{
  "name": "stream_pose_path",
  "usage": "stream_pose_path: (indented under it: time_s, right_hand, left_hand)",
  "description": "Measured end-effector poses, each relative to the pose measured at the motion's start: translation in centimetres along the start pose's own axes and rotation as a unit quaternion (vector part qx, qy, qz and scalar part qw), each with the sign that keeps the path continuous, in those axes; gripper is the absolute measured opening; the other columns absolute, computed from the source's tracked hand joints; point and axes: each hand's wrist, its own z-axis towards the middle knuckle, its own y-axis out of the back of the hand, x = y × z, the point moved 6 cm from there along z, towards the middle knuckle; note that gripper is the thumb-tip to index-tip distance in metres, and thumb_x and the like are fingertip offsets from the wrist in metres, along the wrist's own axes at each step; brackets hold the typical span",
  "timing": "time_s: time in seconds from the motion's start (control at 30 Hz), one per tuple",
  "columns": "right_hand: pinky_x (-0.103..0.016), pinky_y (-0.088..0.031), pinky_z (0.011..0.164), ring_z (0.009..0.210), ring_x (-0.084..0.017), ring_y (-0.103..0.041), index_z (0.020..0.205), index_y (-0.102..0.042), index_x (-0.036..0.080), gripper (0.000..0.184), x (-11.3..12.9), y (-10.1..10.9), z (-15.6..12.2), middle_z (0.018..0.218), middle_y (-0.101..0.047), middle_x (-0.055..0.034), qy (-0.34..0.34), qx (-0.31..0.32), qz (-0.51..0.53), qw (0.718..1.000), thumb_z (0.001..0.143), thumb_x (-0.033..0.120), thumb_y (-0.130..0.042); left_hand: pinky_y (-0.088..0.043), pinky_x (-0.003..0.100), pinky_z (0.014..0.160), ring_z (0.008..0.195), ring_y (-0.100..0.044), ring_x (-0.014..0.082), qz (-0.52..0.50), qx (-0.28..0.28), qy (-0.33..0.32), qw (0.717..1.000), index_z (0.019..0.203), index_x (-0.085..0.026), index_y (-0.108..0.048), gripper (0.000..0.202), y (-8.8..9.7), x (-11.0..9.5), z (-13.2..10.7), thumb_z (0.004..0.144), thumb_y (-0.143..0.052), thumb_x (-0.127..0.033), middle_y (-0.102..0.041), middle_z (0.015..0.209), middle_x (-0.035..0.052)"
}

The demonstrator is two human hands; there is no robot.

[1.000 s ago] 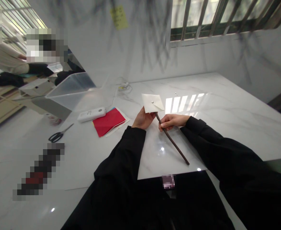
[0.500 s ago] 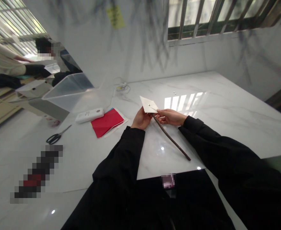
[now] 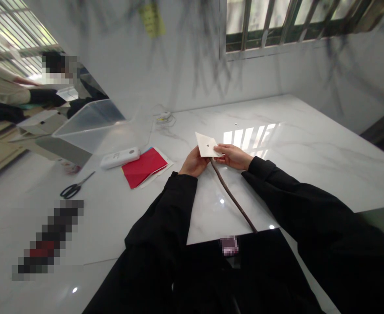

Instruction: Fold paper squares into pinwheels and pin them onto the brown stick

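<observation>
A white folded paper square (image 3: pixel 206 144) with a small metal pin at its centre sits on the top end of a thin dark stick (image 3: pixel 232 197). My left hand (image 3: pixel 194 163) is closed around the stick just under the paper. My right hand (image 3: pixel 235 156) pinches the paper's right edge, fingers closed on it. The stick slants down to the right toward the white marble table's (image 3: pixel 309 152) near edge. Both arms wear black sleeves.
Red and coloured paper sheets (image 3: pixel 144 166) lie left of my hands, beside a white oblong device (image 3: pixel 120 157). Black scissors (image 3: pixel 72 188) lie further left. A clear plastic bin (image 3: pixel 93 124) stands at the back left. Two small pins (image 3: pixel 236 124) rest further back. A person works at the far left.
My right hand has let go of the stick's shaft and moved up to the paper's edge. The paper has tilted, and the stick's lower end has swung slightly nearer.
</observation>
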Motion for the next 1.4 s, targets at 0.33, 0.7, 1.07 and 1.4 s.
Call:
stream_pose_path:
  time_s: [0.33, 0.7, 1.07, 1.4]
  right_hand:
    - [-0.017, -0.06, 0.064, 0.071, -0.01, -0.067, 0.096, -0.071, 0.013, 0.004, 0.2, -0.2, -0.3, 0.091, -0.075, -0.0071, -0.018, -0.013, 0.003, 1.0, 0.096, 0.014, -0.067]
    - [-0.016, -0.058, 0.061, 0.069, -0.009, -0.066, 0.098, -0.071, 0.014, 0.006, 0.3, 0.1, -0.2, 0.087, -0.072, -0.0045, -0.012, -0.021, 0.026, 0.999, 0.097, 0.014, -0.065]
    - [-0.017, -0.054, 0.058, 0.068, -0.009, -0.062, 0.091, -0.071, 0.016, 0.008, 1.5, 2.9, 0.9, 0.086, -0.069, -0.0022, 0.075, -0.103, -0.047, 0.991, 0.086, 0.021, -0.075]
    - [-0.019, -0.053, 0.065, 0.079, -0.01, -0.062, 0.087, -0.069, 0.018, 0.025, 1.9, 2.6, 0.6, 0.091, -0.069, -0.0014, 0.118, -0.098, -0.103, 0.983, 0.076, 0.037, -0.082]
  left_hand:
    - [-0.055, 0.027, 0.08, 0.091, -0.071, 0.0183, 0.016, -0.012, 0.004, 1.0, 0.113, -0.015, -0.075, 0.024, 0.4, 0.2, 0.0, 0.094, -0.069, -0.03, -0.078, 0.103, 0.007]
    - [-0.051, 0.024, 0.068, 0.077, -0.066, 0.0147, 0.042, -0.032, -0.004, 0.999, 0.1, -0.016, -0.074, 0.022, 0.5, 0.0, 0.2, 0.084, -0.079, -0.03, -0.076, 0.095, 0.0056]
    - [-0.053, 0.032, 0.087, 0.083, -0.068, 0.0162, 0.237, -0.199, -0.153, 0.938, 0.096, -0.017, -0.074, 0.027, 4.5, -2.9, 0.7, 0.073, -0.083, -0.029, -0.074, 0.089, 0.006]
    - [-0.052, 0.033, 0.1, 0.107, -0.07, 0.0208, 0.32, -0.224, -0.276, 0.878, 0.107, -0.02, -0.076, 0.032, 3.5, -4.9, -0.5, 0.084, -0.078, -0.041, -0.077, 0.108, 0.0089]
